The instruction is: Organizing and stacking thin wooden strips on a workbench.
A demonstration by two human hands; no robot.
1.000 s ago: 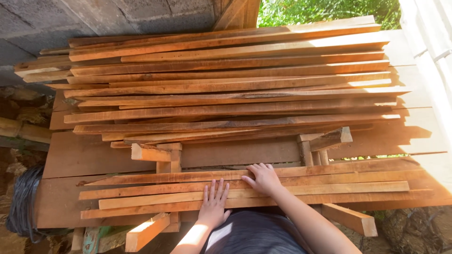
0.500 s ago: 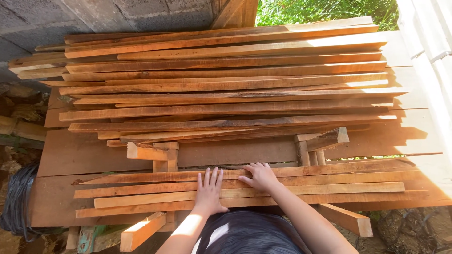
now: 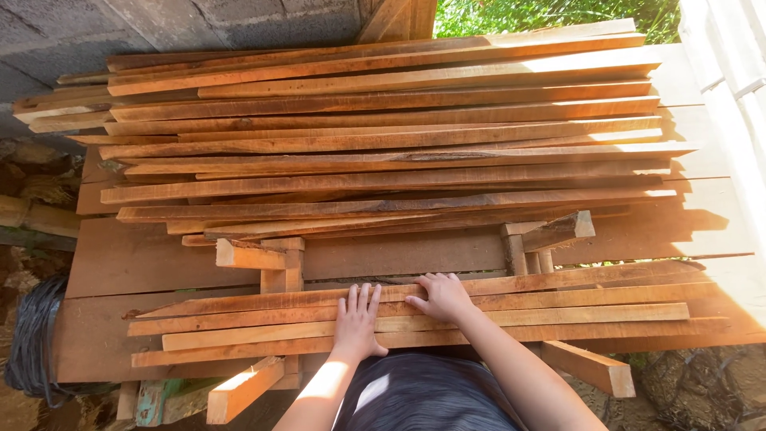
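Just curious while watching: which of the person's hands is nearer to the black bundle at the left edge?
The left hand. It lies flat on the near strips, closer to the black bundle; the right hand rests further right.

No packages, labels, signs or screens visible, seemingly; only timber.

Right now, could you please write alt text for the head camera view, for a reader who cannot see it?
A person's left hand and right hand rest flat, fingers spread, on a small stack of long reddish-brown wooden slats lying on a broad plank table. Behind them sits a larger pile of similar slats, with a grey block wall beyond.
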